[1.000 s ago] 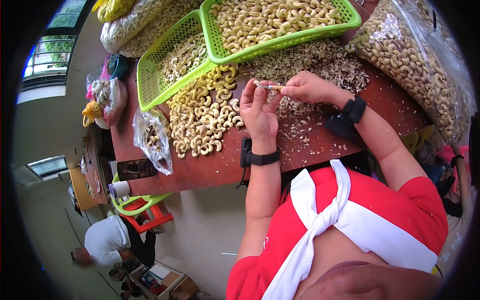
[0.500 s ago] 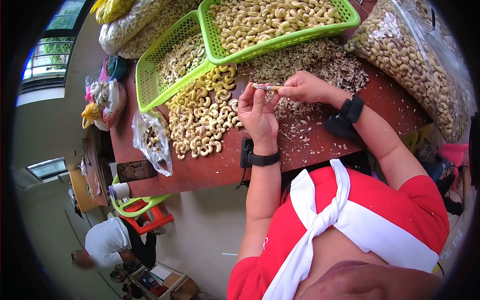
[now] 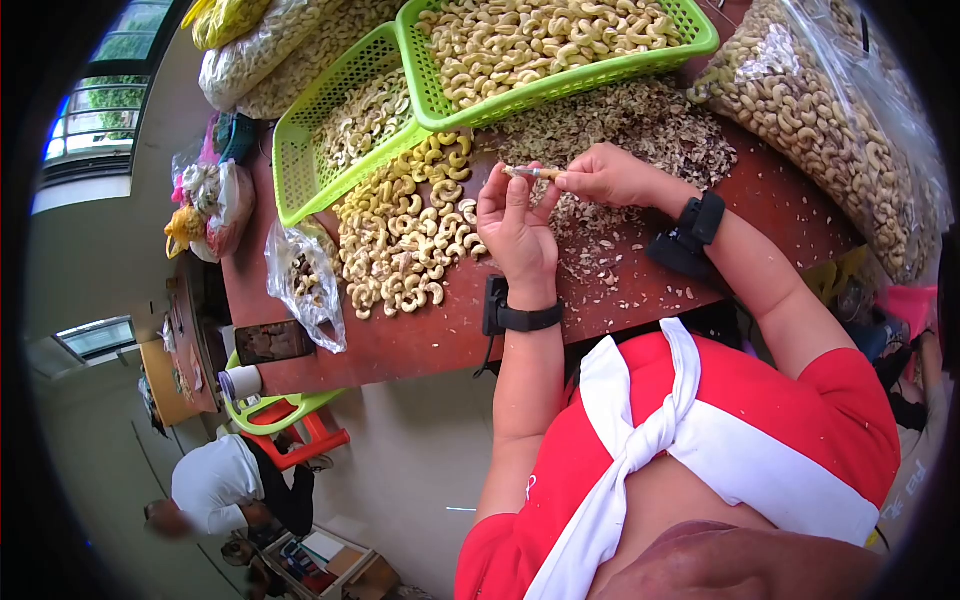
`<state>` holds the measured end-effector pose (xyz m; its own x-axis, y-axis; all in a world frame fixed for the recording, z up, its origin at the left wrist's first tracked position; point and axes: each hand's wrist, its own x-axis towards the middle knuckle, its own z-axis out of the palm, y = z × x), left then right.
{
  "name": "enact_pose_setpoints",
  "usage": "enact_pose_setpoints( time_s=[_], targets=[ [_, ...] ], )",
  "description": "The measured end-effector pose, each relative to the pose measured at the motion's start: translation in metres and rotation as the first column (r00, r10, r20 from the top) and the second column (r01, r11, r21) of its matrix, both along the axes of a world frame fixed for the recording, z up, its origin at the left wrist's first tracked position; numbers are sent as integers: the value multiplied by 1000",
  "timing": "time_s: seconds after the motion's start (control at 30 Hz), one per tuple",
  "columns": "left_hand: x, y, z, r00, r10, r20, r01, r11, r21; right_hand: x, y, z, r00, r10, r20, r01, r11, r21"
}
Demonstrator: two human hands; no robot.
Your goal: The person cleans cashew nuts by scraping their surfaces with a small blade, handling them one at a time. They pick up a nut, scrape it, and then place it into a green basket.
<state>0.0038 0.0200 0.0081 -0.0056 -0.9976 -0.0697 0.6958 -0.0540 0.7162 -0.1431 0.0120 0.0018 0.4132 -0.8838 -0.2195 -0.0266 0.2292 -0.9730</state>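
Note:
My left hand is raised over the table, its fingertips pinched round a cashew nut that mostly hides behind them. My right hand grips the handle of a small knife. The blade lies against the nut at the left fingertips. Below and left of the hands, a pile of loose cashews is spread on the dark red table. Brown flaky skins are heaped beyond my right hand, with crumbs scattered nearer.
Two green baskets, a larger one and a smaller one, hold cashews at the back. A big clear bag of cashews stands right. A small plastic bag and a phone lie left. Another person sits lower left.
The knife has turned slightly at the nut, its blade showing a little differently. Both hands have hardly moved, and the piles look the same.

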Motion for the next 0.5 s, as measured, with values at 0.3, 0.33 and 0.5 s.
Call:
enact_pose_setpoints(
  time_s=[0.3, 0.33, 0.5],
  targets=[
    [3, -2, -4, 1000, -14, -7, 14, 999, 39, 1, 0, -1, 999, -1, -35, 1, 1000, 0],
    [3, -3, -5, 1000, -15, -3, 16, 999, 45, 1, 0, -1, 999, 0, -34, 0, 1000, -1],
    [3, -2, -5, 999, -51, 0, 51, 998, 40, 0, 2, 12, 997, 5, -74, 0, 998, 68]
  ],
)
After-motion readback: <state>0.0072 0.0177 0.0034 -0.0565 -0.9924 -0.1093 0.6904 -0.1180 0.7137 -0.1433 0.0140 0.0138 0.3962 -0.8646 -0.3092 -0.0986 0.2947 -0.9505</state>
